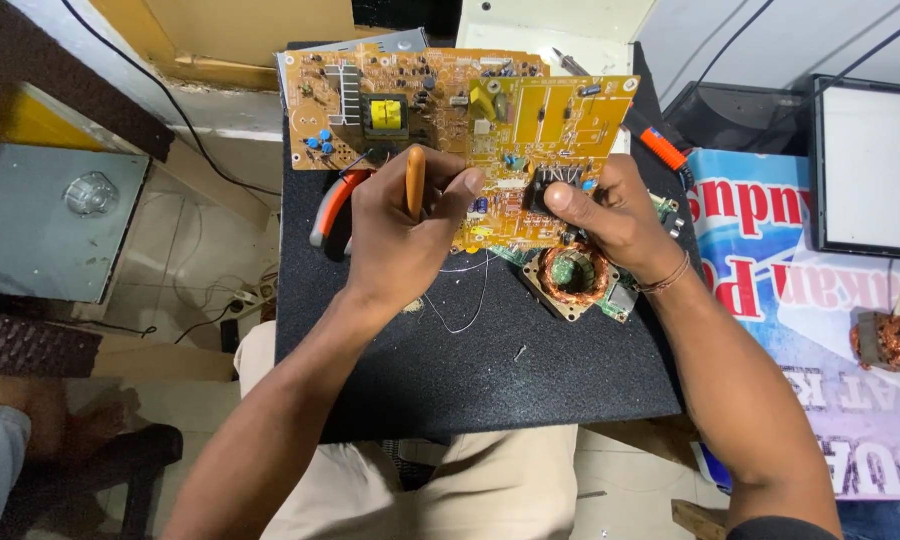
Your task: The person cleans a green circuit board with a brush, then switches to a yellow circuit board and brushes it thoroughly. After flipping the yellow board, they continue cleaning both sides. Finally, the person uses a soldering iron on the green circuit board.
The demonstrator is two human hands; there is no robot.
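**Hands at work on a yellow circuit board**

The left hand (400, 235) grips an orange-handled tool (415, 182), fingers clenched round it; the right hand (610, 215) pinches the circuit board (460, 120) at its near edge on a black foam mat (490, 370); probing appears underway; the next touch demands a steady tip; a copper coil (572, 275) lies just beneath.
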